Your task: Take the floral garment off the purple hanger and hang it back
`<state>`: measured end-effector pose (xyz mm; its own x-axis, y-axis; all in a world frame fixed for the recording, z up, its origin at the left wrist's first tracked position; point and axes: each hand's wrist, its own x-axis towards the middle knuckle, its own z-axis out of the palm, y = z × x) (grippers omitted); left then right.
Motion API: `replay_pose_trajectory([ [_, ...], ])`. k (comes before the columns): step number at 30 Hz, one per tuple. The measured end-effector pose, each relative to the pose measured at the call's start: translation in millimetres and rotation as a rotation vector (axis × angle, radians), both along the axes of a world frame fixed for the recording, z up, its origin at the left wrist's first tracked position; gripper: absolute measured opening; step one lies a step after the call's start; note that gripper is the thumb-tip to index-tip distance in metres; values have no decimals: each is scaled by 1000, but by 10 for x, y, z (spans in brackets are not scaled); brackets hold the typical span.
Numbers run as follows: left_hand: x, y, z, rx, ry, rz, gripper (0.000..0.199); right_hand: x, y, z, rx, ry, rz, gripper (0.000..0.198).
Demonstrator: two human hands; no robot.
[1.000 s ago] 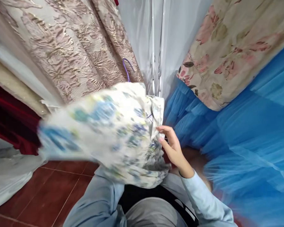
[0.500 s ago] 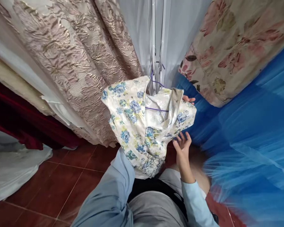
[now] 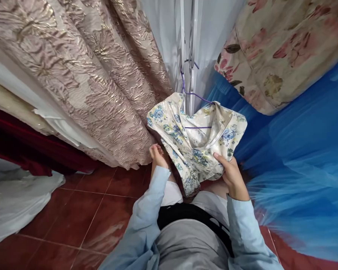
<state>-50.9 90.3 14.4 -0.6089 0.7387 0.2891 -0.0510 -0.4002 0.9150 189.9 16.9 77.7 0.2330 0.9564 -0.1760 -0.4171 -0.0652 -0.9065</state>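
A sleeveless-looking floral top (image 3: pixel 176 129), cream with blue flowers, hangs on a purple wire hanger (image 3: pixel 198 96) hooked on a white metal rack (image 3: pixel 182 45). My right hand (image 3: pixel 233 174) grips the lower right side of the top, thumb on the front and fingers hidden behind the cloth. Just off the top's left edge is my left hand (image 3: pixel 158 155), its fingers curled and nothing visible in them. The top's lower part bunches above my lap.
A pink and gold brocade garment (image 3: pixel 101 67) hangs at left, with a dark red cloth (image 3: pixel 25 138) beyond. At right hang a beige floral garment (image 3: pixel 287 48) and blue tulle (image 3: pixel 304 168). White cloth (image 3: pixel 22 202) spreads over the red tiled floor (image 3: pixel 73 217).
My left hand has come out from behind the top to its left side. My right hand has moved up and taken hold of the top, which has shifted right and up.
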Motion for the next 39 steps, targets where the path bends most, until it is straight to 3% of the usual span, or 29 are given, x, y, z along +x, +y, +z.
replay_pose_trajectory([
  [2, 91, -102, -46, 9, 147, -32, 41, -27, 4, -6, -2, -10, -1, 53],
  [6, 454, -255, 66, 3, 596, -392, 22, -97, -6, 28, 9, -31, 7, 54],
  [9, 663, -247, 189, 0, 688, -399, 13, -54, 2, 35, 18, -86, 24, 54],
  [11, 715, -217, 238, 3, 689, -416, 18, 24, 23, 9, 28, -157, -8, 53],
  [16, 699, -217, 218, -93, 583, -426, 16, 179, 47, -132, 76, -484, -290, 48],
  [18, 693, -230, 172, -139, 544, -422, 10, 170, 21, -177, 74, -523, -274, 45],
  [22, 706, -212, 104, -183, 555, -427, 19, 103, -44, -190, 44, -501, -249, 42],
  [25, 727, -176, 124, -160, 574, -427, 8, 98, -61, -161, 31, -472, -256, 40],
  [29, 731, -191, 200, -122, 570, -462, 13, 163, -46, -118, 44, -480, -245, 42],
  [33, 704, -334, 217, -145, 421, -562, 23, 180, -44, -94, 168, -678, -591, 67],
  [35, 697, -434, 214, -164, 353, -600, 26, 106, -60, -103, 190, -723, -668, 53],
  [37, 698, -527, 230, -170, 336, -621, 25, -37, -80, -127, 170, -675, -434, 28],
  [39, 695, -592, 269, -167, 371, -626, 23, -219, -92, -157, 132, -588, -66, 28],
])
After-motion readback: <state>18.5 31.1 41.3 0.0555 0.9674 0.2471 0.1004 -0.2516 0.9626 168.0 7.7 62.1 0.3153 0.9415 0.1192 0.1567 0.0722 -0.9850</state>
